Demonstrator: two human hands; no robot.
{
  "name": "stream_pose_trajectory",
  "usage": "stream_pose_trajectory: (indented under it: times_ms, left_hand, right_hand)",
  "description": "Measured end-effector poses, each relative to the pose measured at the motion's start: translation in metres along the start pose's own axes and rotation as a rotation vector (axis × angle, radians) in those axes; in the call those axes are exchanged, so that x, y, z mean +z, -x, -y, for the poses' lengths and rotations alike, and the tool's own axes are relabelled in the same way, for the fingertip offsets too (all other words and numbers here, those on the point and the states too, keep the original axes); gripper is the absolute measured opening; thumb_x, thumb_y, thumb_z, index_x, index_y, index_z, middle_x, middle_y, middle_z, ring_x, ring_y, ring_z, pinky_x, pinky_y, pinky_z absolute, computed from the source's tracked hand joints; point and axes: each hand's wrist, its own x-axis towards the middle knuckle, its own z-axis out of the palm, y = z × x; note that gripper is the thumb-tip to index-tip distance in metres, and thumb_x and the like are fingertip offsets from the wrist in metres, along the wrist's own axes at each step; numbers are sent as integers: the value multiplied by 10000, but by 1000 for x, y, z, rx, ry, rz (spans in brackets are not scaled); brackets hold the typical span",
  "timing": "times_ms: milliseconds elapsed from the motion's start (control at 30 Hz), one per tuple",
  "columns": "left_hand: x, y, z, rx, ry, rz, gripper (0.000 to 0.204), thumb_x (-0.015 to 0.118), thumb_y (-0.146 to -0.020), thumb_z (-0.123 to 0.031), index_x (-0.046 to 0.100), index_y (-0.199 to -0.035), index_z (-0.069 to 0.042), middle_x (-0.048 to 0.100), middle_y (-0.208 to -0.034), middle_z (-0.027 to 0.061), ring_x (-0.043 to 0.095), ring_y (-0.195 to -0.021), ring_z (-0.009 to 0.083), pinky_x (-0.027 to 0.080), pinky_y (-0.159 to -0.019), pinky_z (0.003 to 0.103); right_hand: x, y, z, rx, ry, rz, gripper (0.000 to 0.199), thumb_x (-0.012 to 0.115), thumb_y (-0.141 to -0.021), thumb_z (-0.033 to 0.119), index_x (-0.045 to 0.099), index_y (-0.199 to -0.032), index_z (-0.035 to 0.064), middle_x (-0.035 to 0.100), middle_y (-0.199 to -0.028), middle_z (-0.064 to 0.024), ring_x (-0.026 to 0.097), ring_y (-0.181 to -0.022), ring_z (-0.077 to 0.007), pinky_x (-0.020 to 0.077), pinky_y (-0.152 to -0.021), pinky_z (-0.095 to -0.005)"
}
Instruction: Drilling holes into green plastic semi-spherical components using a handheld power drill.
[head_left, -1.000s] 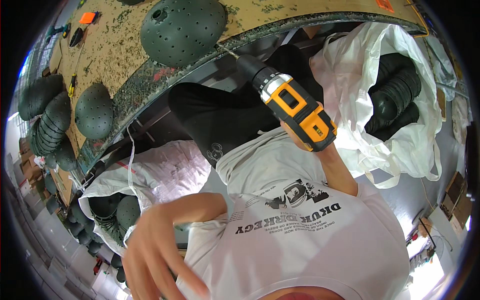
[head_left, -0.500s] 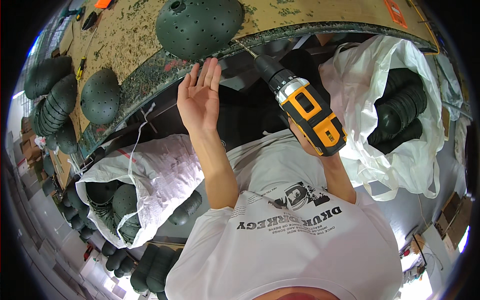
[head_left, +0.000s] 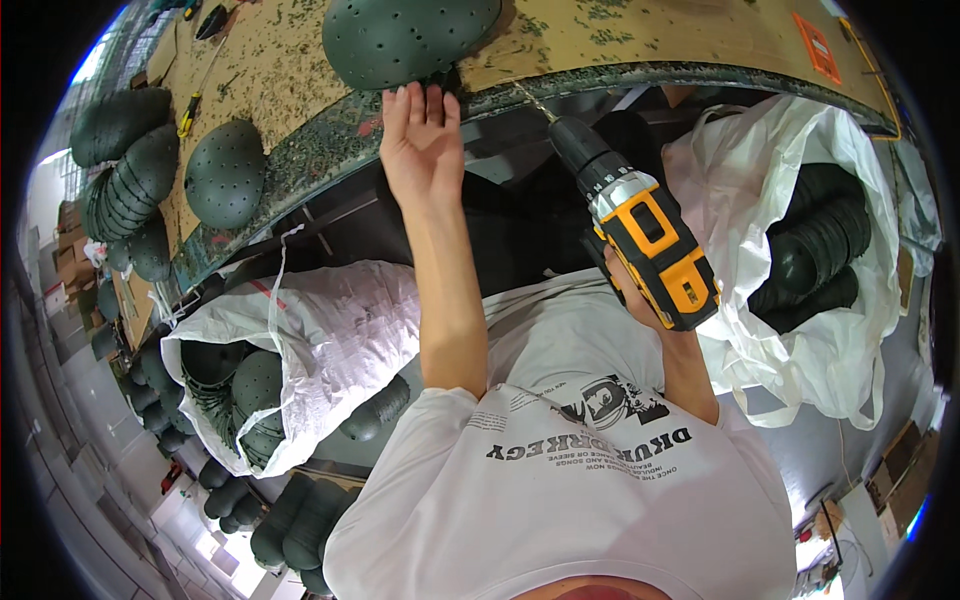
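Note:
A dark green dome-shaped shell, dotted with small holes, rests at the near edge of the workbench. My left hand is palm up with its fingers stretched out, and the fingertips reach the shell's near rim. Whether they press on it I cannot tell. In my right hand is a yellow and black cordless drill, gripped by its handle. Its long bit points up and left toward the bench edge, apart from the shell. Much of the right hand is hidden behind the drill body.
The workbench carries green shavings, a second holed shell, a stack of shells and a yellow-handled screwdriver. White sacks of shells stand left and right. An orange-framed piece lies far right.
My left hand has moved forward until its fingertips reach the shell's near rim. The drill stays in my right hand, tilted much as before. The whole view has shifted slightly.

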Motion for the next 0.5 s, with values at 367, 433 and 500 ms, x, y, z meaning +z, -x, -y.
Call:
stream_pose_trajectory:
  times_ms: [367, 433, 500]
  left_hand:
    - [31, -44, 13, 126, 83, 189, 281, 606, -993, -196, 556, -1221, -39, 614, -1171, 91, 549, -1149, 245, 473, -1017, 424]
    - [32, -46, 12, 134, 62, 214, 282, 603, -995, -206, 561, -1221, -42, 620, -1148, 90, 555, -1126, 241, 476, -1005, 414]
    - [32, -47, 12, 142, 42, 237, 283, 600, -997, -215, 567, -1221, -45, 627, -1124, 89, 560, -1104, 238, 479, -993, 405]
  right_hand:
    - [-6, 6, 0, 14, 18, 2, 234, 786, -741, 120, 721, -964, 147, 708, -944, -11, 665, -828, -216, 480, -806, -379]
    - [-5, 6, -1, -79, 189, 19, 232, 785, -745, 139, 725, -969, 145, 709, -948, -15, 668, -819, -218, 492, -782, -378]
    - [-3, 8, -2, -97, 229, 19, 232, 785, -744, 146, 726, -968, 147, 710, -949, -16, 668, -816, -217, 496, -774, -376]
